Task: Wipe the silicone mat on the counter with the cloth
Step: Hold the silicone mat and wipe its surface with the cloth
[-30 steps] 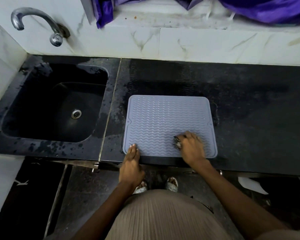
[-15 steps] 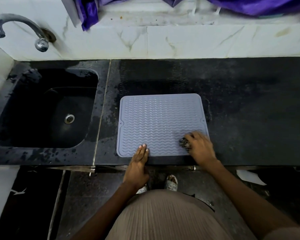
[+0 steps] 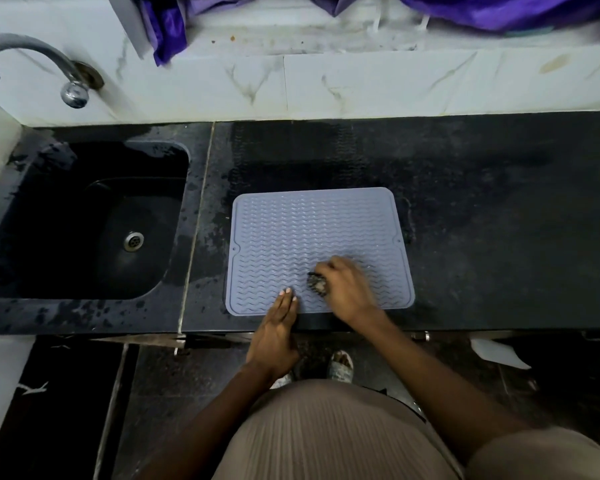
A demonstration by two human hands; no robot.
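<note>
Head: sink (image 3: 84, 216), drain (image 3: 133, 241) inside.

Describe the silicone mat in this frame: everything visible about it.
The silicone mat is a pale grey-blue rectangle with rounded corners, a raised rim, wavy ridges and a small notch midway along each side edge. It lies flat on the black counter, right of the sink, near the front edge. The left hand presses straight fingers on its near edge; the right hand holds a dark cloth against it.

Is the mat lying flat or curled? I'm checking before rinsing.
Flat: the mat lies spread on the counter, all four corners down.
</note>
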